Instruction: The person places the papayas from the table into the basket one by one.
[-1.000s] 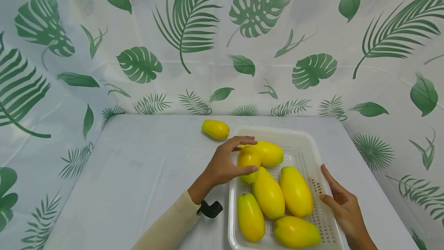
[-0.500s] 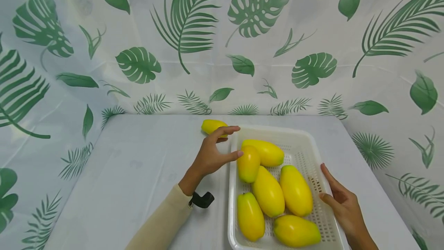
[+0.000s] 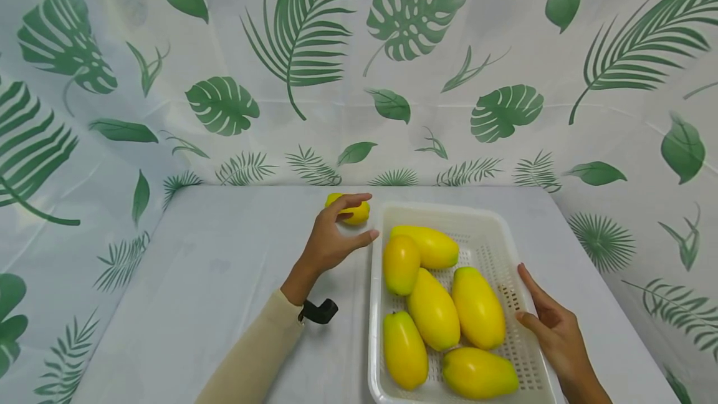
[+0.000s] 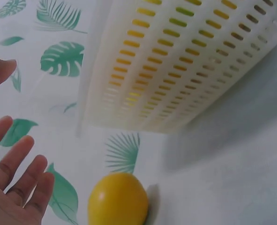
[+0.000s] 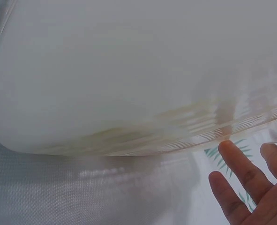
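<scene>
My left hand (image 3: 328, 242) reaches over the table left of the basket, thumb and fingers spread apart with nothing between them. It partly covers a single yellow mango-like fruit (image 3: 359, 214) near the far edge. From the left wrist, that fruit (image 4: 118, 201) shows apart from the fingers (image 4: 16, 164). My right hand (image 3: 561, 335) holds the right rim of a white perforated plastic basket (image 3: 493, 223), thumb over the rim and fingers along the outside. Several yellow fruits (image 3: 433, 309) with greenish ends lie inside; one (image 3: 402, 265) leans over its neighbours by the left wall.
A pale cloth covers the table (image 3: 224, 304), whose back edge meets a white curtain (image 3: 336, 129) printed with green leaves. More of this curtain hangs on both sides. A black wrist-worn mount (image 3: 320, 311) sticks out from the left sleeve (image 3: 252, 348).
My left hand has let go of the fruit at the basket's left side and moved left and away, to the loose fruit. The right hand and basket stay put.
</scene>
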### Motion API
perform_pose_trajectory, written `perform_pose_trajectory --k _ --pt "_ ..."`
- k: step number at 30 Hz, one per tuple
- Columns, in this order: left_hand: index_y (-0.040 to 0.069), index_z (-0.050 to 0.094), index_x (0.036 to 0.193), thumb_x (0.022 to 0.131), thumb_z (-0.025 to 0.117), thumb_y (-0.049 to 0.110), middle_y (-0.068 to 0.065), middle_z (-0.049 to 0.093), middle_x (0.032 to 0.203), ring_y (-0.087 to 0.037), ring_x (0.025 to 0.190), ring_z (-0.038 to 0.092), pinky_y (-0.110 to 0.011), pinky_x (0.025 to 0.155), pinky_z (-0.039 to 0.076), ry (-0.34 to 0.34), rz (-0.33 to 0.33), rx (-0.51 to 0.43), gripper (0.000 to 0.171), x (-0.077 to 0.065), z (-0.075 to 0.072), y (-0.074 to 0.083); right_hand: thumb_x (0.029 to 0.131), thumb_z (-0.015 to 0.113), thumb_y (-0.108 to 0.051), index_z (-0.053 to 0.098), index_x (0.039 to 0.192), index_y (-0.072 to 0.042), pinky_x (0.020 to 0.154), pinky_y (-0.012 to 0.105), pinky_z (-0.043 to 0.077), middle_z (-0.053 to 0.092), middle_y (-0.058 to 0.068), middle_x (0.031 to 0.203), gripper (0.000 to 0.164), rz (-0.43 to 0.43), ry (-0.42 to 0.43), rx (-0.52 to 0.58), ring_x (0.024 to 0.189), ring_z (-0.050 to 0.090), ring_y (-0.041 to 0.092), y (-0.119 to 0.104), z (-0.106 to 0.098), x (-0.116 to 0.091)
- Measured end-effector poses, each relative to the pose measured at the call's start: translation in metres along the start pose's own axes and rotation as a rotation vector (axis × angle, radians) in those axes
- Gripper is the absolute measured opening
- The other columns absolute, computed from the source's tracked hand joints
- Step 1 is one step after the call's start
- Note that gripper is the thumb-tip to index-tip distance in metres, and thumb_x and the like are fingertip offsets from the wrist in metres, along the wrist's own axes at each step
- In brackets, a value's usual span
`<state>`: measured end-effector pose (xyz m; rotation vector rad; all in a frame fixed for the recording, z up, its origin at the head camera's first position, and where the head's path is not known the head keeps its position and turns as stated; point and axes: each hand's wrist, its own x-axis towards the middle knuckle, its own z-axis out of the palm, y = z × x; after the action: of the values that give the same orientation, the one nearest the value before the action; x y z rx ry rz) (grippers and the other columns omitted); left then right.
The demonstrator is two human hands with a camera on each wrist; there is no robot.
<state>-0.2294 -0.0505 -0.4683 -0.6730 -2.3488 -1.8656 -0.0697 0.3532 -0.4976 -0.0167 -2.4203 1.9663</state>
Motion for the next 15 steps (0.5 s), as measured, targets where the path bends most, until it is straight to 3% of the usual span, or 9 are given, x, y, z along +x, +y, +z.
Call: perform_pose_trajectory --k 15 --pt "0.026 0.063 0.146 0.085 0.089 0.029 0.004 0.06 0.152 -0.039 0.144 0.049 -0.063 0.117 0.041 0.037 -0.01 0.047 0.066 0.007 -0.009 -0.02 0.107 0.057 -0.002 0.031 0.168 -0.017 0.084 0.02 0.062 0.028 -0.016 0.173 0.068 0.008 -0.007 -0.008 0.129 0.053 -0.017 -0.003 0.002 -0.001"
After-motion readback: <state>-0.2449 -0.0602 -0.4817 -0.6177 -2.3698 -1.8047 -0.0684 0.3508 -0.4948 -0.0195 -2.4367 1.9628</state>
